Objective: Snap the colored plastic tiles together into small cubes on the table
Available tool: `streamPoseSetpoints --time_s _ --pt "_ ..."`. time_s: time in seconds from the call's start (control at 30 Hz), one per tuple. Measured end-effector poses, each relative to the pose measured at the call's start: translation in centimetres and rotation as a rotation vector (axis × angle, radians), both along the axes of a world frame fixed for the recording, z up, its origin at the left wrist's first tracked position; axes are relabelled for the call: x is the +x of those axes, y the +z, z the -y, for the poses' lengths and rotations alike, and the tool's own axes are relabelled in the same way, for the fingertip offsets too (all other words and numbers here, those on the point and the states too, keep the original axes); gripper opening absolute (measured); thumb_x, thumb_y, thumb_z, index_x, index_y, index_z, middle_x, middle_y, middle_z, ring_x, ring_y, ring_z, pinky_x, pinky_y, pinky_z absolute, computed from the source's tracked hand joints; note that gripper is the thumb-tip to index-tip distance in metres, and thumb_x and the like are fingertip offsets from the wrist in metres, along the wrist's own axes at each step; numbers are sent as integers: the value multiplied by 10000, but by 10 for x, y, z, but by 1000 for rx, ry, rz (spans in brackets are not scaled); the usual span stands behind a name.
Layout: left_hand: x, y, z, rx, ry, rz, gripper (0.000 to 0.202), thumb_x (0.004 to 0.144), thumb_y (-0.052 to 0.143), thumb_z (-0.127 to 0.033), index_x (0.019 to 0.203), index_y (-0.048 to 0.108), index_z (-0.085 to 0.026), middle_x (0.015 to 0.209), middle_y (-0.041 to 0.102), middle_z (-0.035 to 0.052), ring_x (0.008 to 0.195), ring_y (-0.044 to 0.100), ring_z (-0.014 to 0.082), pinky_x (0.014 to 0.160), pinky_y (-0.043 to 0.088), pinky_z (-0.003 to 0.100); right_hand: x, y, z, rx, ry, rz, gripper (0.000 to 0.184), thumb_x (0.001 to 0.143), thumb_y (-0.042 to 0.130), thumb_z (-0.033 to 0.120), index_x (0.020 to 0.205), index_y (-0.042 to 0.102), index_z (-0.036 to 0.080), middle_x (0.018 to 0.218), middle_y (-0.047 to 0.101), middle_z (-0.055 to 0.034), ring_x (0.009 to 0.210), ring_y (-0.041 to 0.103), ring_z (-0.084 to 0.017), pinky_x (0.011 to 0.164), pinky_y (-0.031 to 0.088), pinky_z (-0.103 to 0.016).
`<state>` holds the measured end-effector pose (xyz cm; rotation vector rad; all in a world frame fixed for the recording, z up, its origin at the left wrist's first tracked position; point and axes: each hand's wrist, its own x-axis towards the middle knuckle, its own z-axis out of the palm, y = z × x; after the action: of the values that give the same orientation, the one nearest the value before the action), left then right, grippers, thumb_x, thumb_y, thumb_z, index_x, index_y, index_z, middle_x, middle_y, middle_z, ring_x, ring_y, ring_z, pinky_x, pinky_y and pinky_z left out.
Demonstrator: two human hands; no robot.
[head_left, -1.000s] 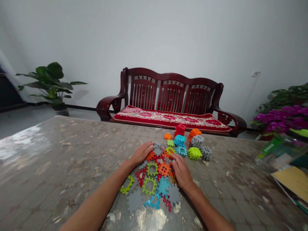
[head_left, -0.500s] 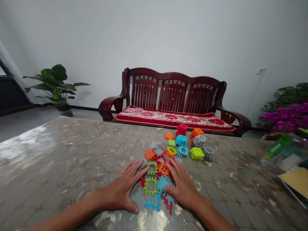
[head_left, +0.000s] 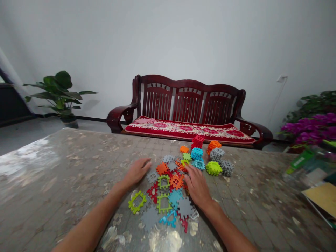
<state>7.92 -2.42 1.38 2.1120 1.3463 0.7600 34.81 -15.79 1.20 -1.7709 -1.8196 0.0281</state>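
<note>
My left hand (head_left: 138,171) rests at the left side of a flat spread of toothed plastic puzzle tiles, its fingers loosely stretched and holding nothing. Near its fingertips lie an orange tile (head_left: 162,168) and a grey window tile (head_left: 152,176). My right hand (head_left: 198,185) is open along the right side of the spread, its fingertips at the orange and green tiles and partly covering them. Between my hands are green frame tiles (head_left: 164,182), an orange window tile (head_left: 176,181) and a blue tile (head_left: 175,198). A separate green frame (head_left: 132,206) lies nearer my left forearm.
Beyond the spread stand stacked tiles by colour: red (head_left: 197,141), blue (head_left: 196,153), orange (head_left: 213,147), grey (head_left: 226,168) and green (head_left: 214,168). A yellowish pad (head_left: 321,198) lies at the table's right. A wooden bench (head_left: 187,84) stands behind the table.
My left hand has moved up and left off the tiles, uncovering the green frame and grey tiles. My right hand has shifted up and slightly right, uncovering a grey tile near the front.
</note>
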Motion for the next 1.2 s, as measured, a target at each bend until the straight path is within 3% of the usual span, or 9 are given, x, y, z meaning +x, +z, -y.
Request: streamPoseSetpoints --time_s 0.13,0.3,0.5,0.73,0.93,1.2 --pt "-5 -10 -19 90 67 -88 394 849 482 -413 1093 715 -210 1324 655 102 1273 545 280 1137 346 423 -7 -4 -8 -54 -26 50 436 996 395 302 1418 500 266 1407 555 -87 1350 440 -249 1129 346 -498" --pt "-9 -15 -25 101 79 -132 377 849 488 -365 1116 718 -231 1340 651 80 1276 548 252 1129 357 393 -10 -5 -10 -16 71 -61 428 982 392 275 1384 540 270 1349 601 -74 1294 496 -229 1106 389 -464" --pt "-10 -15 -29 143 39 -140 374 834 510 -356 1096 740 -219 1318 662 96 1245 574 267 1118 372 398 -18 5 -6 47 103 -80 305 962 444 231 1150 683 255 1162 692 -56 1102 591 -224 992 453 -415" --pt "-9 -15 -30 142 29 -101 354 816 529 -337 1066 752 -223 1286 678 99 1228 584 282 1108 385 417 -34 10 5 14 300 -77 241 959 499 217 1070 705 274 1019 733 -26 969 625 -195 889 464 -344" --pt "-8 -13 -30 117 42 -73 334 792 554 -316 1046 757 -242 1274 685 85 1231 578 289 1117 375 433 -22 12 -6 -38 170 -89 270 933 491 170 1036 721 266 1030 713 -42 993 612 -220 900 469 -368" --pt "-9 -16 -32 153 31 -87 336 806 540 -311 1049 755 -221 1262 689 97 1209 594 285 1101 394 427 -28 28 -18 -191 209 56 143 895 629 241 974 744 274 1004 644 -27 996 574 -192 872 438 -307"
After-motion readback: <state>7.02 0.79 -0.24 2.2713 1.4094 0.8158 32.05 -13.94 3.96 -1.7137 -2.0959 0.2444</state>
